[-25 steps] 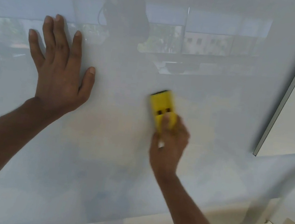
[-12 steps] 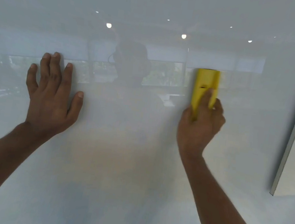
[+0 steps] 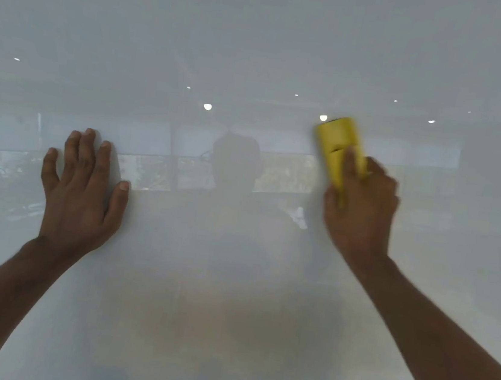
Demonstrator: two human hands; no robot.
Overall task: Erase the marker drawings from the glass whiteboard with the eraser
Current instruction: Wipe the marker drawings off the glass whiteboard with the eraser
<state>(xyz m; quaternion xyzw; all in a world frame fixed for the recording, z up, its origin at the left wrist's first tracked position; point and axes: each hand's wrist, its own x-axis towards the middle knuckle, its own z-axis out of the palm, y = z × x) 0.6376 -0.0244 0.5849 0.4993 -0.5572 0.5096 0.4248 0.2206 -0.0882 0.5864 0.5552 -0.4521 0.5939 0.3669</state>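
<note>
The glass whiteboard [image 3: 262,33] fills the whole view, pale grey-white and glossy. I see no marker lines on the part in view. My right hand [image 3: 362,210] grips a yellow eraser [image 3: 335,140] and presses it flat on the glass at the upper right; the eraser points up and is blurred by motion. My left hand [image 3: 81,194] lies flat on the glass at the left, fingers spread, holding nothing.
The glass reflects ceiling lights [image 3: 207,107], a band of windows with trees [image 3: 150,171] and a dim figure of a person [image 3: 234,169] at the centre. No board edge or frame shows in this view.
My right hand has swept the eraser from the lower middle up and to the right. The view has tilted upward, so the board's right frame has left the picture. My left hand stays on the glass.
</note>
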